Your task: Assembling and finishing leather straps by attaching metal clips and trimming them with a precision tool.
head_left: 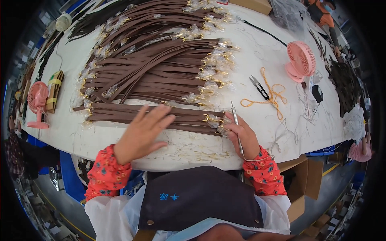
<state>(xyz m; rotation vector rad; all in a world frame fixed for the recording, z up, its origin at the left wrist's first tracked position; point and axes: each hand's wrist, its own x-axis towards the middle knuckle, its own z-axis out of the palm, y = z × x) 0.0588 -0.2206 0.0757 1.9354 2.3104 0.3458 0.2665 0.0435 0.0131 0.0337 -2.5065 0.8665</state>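
Note:
My left hand is stretched out over the near bundle of flat brown straps, its fingers spread and nothing held in them. My right hand is closed around a slim silver pen-shaped tool, with a thin cord running from its lower end past the wrist. The tool's narrow tip points away from me. Beside the right fingertips lie the straps' right ends, with gold-coloured metal hooks in clear plastic wrapping. Whether the right fingertips also touch the plastic is hard to make out.
More brown straps lie heaped across the white table. Black thread snips and an orange cord lie to the right. Pink fans stand on both sides. An open cardboard box is below the right edge.

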